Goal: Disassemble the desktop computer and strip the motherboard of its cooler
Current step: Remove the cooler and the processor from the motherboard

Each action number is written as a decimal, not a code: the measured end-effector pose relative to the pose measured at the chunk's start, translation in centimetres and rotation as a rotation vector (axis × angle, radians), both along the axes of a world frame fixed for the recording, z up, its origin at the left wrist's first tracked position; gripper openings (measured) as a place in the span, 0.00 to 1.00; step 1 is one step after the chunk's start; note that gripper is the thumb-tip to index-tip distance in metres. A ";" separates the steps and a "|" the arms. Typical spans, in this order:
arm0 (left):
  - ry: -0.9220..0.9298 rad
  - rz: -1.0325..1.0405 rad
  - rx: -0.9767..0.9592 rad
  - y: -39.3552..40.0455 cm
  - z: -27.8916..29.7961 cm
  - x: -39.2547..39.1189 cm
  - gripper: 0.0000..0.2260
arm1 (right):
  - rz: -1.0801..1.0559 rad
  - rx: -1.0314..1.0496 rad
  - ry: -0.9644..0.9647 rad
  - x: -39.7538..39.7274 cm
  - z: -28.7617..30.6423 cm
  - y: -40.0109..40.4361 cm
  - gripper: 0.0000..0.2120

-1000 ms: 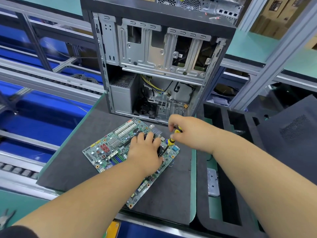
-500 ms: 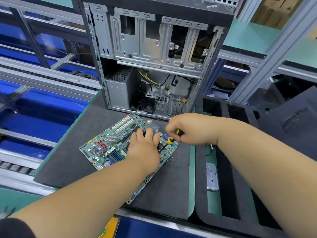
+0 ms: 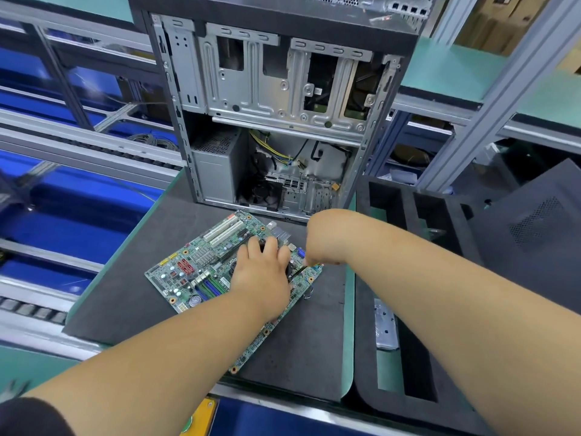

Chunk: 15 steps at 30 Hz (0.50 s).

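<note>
From the head camera, looking down over both forearms: the motherboard (image 3: 201,272) lies flat on a dark grey mat (image 3: 132,278) that covers the bench (image 3: 348,309), turned at an angle so one corner points toward the person. White expansion slots sit at its far end, blue memory slots and red connectors toward the left edge.

The left hand (image 3: 262,275) rests palm-down on the middle of the board, fingers spread and slightly bent over the black cooler (image 3: 290,268), which is almost entirely hidden beneath them; only a dark sliver shows at the fingertips and beside the thumb side. Whether the fingers actually grip the cooler or merely press on it, I cannot tell.

The right hand (image 3: 320,240) is bent at the wrist just above the board's right corner, fingers curled round a screwdriver (image 3: 301,269). Only a glimpse of the yellow handle and the thin dark shaft shows below the hand, the shaft slanting down toward the cooler's right side.

Just behind the board stands the opened computer case (image 3: 276,99), upright, its metal drive cage above, a grey power supply and loose yellow and black cables lower down. To the right, black foam trays (image 3: 408,215) sit on the bench, one slot holding a small silvery metal plate (image 3: 386,328).
</note>
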<state>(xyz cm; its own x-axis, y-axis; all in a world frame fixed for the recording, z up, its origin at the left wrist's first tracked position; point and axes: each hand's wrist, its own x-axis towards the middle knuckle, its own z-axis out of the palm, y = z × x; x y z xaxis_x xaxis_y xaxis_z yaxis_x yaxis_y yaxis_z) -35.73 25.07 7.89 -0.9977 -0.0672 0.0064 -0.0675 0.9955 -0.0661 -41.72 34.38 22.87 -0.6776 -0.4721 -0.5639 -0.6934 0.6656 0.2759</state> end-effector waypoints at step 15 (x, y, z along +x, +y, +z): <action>-0.025 -0.002 0.077 -0.7 -0.5 -0.3 0.23 | 0.444 -0.016 0.194 0.7 -0.1 0.2 0.06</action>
